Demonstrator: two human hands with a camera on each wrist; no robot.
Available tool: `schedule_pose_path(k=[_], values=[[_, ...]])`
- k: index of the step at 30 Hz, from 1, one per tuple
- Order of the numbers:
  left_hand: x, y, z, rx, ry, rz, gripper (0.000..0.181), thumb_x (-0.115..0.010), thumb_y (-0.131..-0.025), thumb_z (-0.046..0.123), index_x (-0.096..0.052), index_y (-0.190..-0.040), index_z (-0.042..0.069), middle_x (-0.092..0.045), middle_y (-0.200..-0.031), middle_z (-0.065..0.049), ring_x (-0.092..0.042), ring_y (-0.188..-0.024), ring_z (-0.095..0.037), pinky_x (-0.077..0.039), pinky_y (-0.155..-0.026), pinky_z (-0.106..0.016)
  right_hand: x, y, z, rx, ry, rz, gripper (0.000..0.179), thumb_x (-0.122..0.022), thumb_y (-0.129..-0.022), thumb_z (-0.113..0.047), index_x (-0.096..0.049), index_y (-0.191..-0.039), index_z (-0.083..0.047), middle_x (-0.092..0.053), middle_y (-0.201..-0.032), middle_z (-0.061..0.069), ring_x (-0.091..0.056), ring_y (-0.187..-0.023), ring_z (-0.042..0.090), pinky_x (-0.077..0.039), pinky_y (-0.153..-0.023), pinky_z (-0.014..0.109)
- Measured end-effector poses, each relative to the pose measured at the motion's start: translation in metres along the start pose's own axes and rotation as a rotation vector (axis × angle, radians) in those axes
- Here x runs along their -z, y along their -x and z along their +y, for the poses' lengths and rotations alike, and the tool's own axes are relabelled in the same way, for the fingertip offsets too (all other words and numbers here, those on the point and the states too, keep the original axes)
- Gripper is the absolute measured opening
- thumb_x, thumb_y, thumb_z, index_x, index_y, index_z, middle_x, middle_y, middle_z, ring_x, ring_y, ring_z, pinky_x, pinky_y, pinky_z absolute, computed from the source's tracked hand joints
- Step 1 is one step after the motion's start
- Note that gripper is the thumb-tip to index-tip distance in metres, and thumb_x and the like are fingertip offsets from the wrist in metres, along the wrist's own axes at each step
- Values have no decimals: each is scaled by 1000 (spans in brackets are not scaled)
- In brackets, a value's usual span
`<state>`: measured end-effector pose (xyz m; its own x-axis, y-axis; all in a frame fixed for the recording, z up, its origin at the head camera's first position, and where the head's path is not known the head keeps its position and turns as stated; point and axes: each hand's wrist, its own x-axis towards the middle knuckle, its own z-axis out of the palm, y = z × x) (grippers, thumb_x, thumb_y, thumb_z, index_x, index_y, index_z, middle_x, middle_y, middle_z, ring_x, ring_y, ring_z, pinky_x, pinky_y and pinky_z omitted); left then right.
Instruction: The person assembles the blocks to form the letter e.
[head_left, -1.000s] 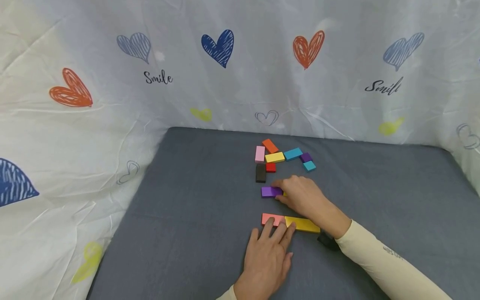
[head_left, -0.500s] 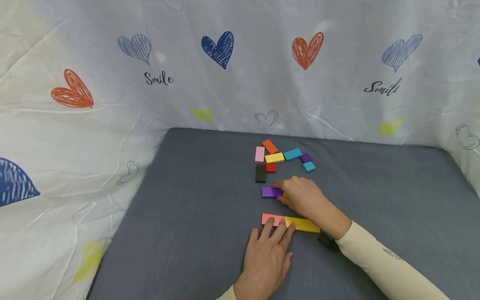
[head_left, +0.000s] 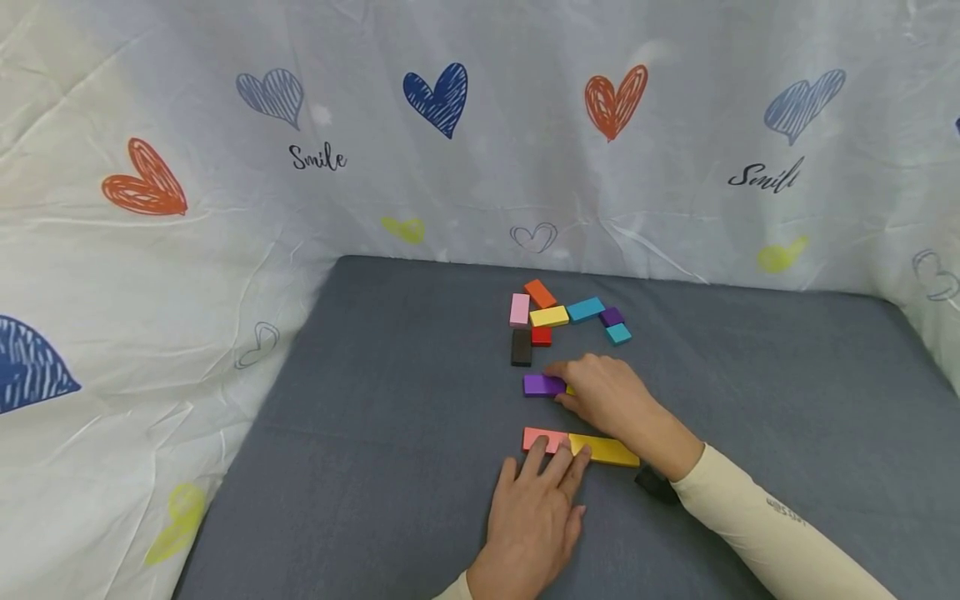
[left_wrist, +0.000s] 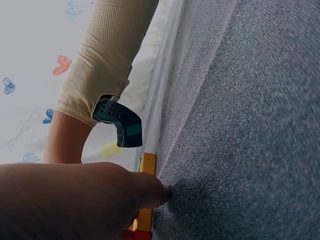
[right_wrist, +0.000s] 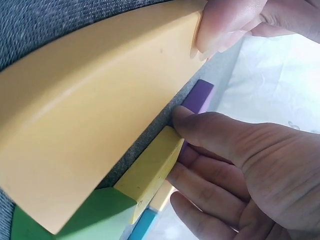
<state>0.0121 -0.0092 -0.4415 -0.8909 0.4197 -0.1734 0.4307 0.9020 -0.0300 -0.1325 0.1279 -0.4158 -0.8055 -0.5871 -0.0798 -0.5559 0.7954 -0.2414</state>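
1 purple block (head_left: 537, 386) lies flat on the grey cloth (head_left: 375, 400), its right end pinched by the right hand (head_left: 606, 393) between thumb and finger. A yellow block (right_wrist: 150, 157) and then a green block (right_wrist: 80, 215) adjoin it. Nearer the person, apart from the right, the left hand (head_left: 531, 517) rests extended fingers across a salmon block (head_left: 534, 437) and a golden block (head_left: 611, 451), end to end. Farther off, 8 small blocks (head_left: 550, 317) cluster before a white curtain (head_left: 525, 183).

I see a grey tabletop (head_left: 375, 433) holding a block cluster (head_left: 550, 316) toward twelve o'clock; at the cluster's six, purple block (head_left: 541, 386), salmon block (head_left: 533, 437), golden block (head_left: 611, 451).
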Motion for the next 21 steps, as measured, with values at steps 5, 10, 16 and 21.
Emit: schedule_pose_path(k=[5,10,16,21], values=[[1,-1,0,4,3,-14,67,-56,-103,63,-35,-164,44,-43,-158,18,-37,-147,-17,-45,-97,-43,1,0,-1,-8,-4,-9,43,-89,-88,-21,-77,-128,-10,-80,-103,9,-76,-79,23,-64,-73,40],[1,0,0,6,7,-19,67,-56,-103,63,-35,-164,44,-42,-159,18,-37,-147,-17,-46,-98,-43,1,-1,-1,-8,-11,-17,42,-88,-89,-21,-77,-128,-11,-80,-106,9,-77,-82,24,-64,-75,41],[1,-2,-1,4,6,-38,68,-56,-103,64,-33,-164,45,-41,-160,19,-36,-148,-16,-46,-99,-44,1,0,0,-12,-9,-14,41,-87,-90,-20,-77,-128,-11,-80,-106,9,-77,-83,25,-64,-75,41],[2,-3,-1,3,14,-57,68,-55,-103,64,-32,-164,46,-40,-161,19,-35,-149,-16,-45,-101,-45,1,-1,0,-17,-5,-17,41,-87,-90,-20,-77,-129,-11,-80,-107,9,-77,-84,25,-64,-76,42]])
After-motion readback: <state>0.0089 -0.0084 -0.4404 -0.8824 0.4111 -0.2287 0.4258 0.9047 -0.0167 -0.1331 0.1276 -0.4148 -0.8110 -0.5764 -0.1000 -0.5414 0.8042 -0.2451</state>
